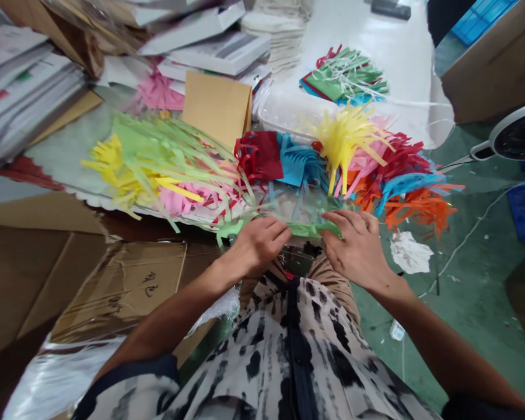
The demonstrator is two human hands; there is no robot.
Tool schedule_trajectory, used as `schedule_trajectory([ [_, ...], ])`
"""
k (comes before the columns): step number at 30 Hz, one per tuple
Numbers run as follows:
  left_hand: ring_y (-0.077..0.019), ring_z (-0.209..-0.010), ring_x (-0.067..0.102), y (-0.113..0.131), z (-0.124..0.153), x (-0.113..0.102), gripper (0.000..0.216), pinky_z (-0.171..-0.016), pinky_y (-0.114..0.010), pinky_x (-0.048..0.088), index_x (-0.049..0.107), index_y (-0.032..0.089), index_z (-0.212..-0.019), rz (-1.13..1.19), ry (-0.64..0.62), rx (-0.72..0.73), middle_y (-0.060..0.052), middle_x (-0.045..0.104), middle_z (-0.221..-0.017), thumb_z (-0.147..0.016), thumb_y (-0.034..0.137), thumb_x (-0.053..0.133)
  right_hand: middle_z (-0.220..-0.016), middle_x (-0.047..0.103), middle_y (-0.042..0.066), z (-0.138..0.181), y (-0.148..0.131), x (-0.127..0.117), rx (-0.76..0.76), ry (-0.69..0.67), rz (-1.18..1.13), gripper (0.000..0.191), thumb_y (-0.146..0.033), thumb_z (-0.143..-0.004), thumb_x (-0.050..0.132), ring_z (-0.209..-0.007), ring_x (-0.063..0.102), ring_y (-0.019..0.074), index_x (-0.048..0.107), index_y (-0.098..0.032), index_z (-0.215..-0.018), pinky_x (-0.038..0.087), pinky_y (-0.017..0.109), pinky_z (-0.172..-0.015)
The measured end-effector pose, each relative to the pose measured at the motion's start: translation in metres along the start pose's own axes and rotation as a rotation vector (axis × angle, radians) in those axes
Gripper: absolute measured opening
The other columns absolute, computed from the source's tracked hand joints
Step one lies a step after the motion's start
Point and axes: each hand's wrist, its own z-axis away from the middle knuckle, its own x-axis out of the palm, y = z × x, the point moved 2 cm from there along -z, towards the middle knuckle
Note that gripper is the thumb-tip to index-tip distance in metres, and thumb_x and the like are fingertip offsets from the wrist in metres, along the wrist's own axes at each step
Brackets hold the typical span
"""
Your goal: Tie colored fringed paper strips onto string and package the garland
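Note:
At the table's front edge a light green strip of tissue paper [305,229] stretches between my hands. My left hand [262,240] has its fingers closed over the strip's left part. Toward the other end, my right hand [354,242] grips it between thumb and curled fingers. Just beyond lie fringed tissue pieces: a light green one [157,143], a yellow one [343,137], a red one [265,154], a blue one [304,163] and an orange one [420,211]. What lies under my fingers is partly hidden.
A clear plastic box [289,111] stands behind the tissue, beside a brown paper envelope [216,105]. More green fringe [347,76] lies farther back. Stacked papers [30,93] fill the left. Cardboard boxes [122,286] sit below left; a white fan [518,134] is at right.

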Motion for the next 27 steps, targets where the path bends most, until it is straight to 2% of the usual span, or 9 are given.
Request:
schedule_trajectory([
  [4,-0.0186,-0.086,0.071,-0.003,0.003,-0.004,0.018,-0.072,-0.029,0.055,0.074,0.014,-0.103,-0.024,0.085,-0.049,-0.005,0.079,-0.096,-0.104,0.012,0.057,-0.146,0.067,0.014,-0.009,0.006,-0.007,-0.094,0.025,0.073,0.015,-0.018,-0.100,0.057,-0.137,0.056,0.0311,0.071,-0.022,-0.096,0.036,0.054,-0.112],
  [7,-0.0186,-0.088,0.073,-0.003,0.002,-0.017,0.015,-0.077,-0.030,0.058,0.072,0.016,-0.108,-0.046,0.201,-0.066,-0.005,0.079,-0.099,-0.102,0.010,0.060,-0.152,0.063,0.013,-0.016,0.014,-0.021,-0.112,0.043,0.111,0.011,-0.022,-0.099,0.060,-0.139,0.055,0.0302,0.069,-0.022,-0.094,0.037,0.054,-0.114],
  [9,-0.0191,-0.091,0.074,-0.002,0.001,-0.028,0.015,-0.081,-0.031,0.060,0.070,0.017,-0.112,-0.044,0.267,-0.131,-0.006,0.079,-0.100,-0.099,0.010,0.065,-0.152,0.063,0.014,-0.017,0.017,-0.034,-0.063,0.109,0.127,0.011,-0.024,-0.098,0.063,-0.137,0.058,0.0310,0.072,-0.022,-0.106,0.039,0.054,-0.113],
  [11,-0.0196,-0.092,0.074,-0.001,-0.001,-0.038,0.019,-0.083,-0.032,0.060,0.069,0.017,-0.114,-0.044,0.307,-0.192,-0.006,0.079,-0.099,-0.096,0.011,0.070,-0.152,0.062,0.014,-0.017,0.016,-0.045,-0.002,0.188,0.105,0.030,-0.024,-0.097,0.065,-0.133,0.061,0.0323,0.070,-0.023,-0.126,0.042,0.054,-0.110],
  [13,-0.0204,-0.092,0.075,0.002,-0.002,-0.044,0.021,-0.082,-0.033,0.060,0.068,0.018,-0.115,-0.054,0.313,-0.185,-0.006,0.080,-0.099,-0.095,0.010,0.071,-0.155,0.060,0.012,-0.017,0.009,-0.050,0.009,0.207,0.055,0.043,-0.026,-0.097,0.067,-0.133,0.061,0.0332,0.065,-0.028,-0.140,0.044,0.054,-0.109],
  [15,-0.0215,-0.093,0.075,0.006,-0.002,-0.045,0.024,-0.081,-0.034,0.061,0.068,0.018,-0.118,-0.051,0.296,-0.142,-0.007,0.080,-0.101,-0.095,0.009,0.070,-0.154,0.062,0.009,-0.018,-0.001,-0.048,0.001,0.196,0.026,0.040,-0.028,-0.096,0.071,-0.133,0.061,0.0324,0.067,-0.031,-0.136,0.043,0.053,-0.111],
  [20,-0.0219,-0.099,0.076,0.009,0.002,-0.039,0.026,-0.084,-0.034,0.062,0.069,0.016,-0.121,-0.033,0.281,-0.110,-0.008,0.081,-0.104,-0.096,0.009,0.067,-0.138,0.073,0.009,-0.017,-0.006,-0.035,-0.003,0.296,0.034,0.014,-0.020,-0.092,0.077,-0.124,0.066,0.0268,0.070,-0.025,-0.104,0.047,0.047,-0.109],
  [24,-0.0206,-0.096,0.075,0.004,0.005,-0.033,0.024,-0.081,-0.033,0.061,0.070,0.017,-0.118,-0.051,0.288,-0.116,-0.006,0.080,-0.101,-0.097,0.008,0.066,-0.136,0.074,0.008,-0.009,0.011,-0.035,-0.085,0.301,0.020,0.009,-0.022,-0.094,0.074,-0.118,0.070,0.0264,0.069,-0.025,-0.102,0.049,0.047,-0.105],
  [27,-0.0204,-0.097,0.075,0.000,0.006,-0.029,0.026,-0.082,-0.033,0.061,0.070,0.018,-0.120,-0.054,0.277,-0.124,-0.007,0.080,-0.102,-0.097,0.008,0.066,-0.138,0.073,0.011,-0.002,0.032,-0.038,0.053,0.282,0.063,0.011,-0.024,-0.095,0.069,-0.116,0.070,0.0303,0.070,-0.025,-0.106,0.048,0.049,-0.099],
])
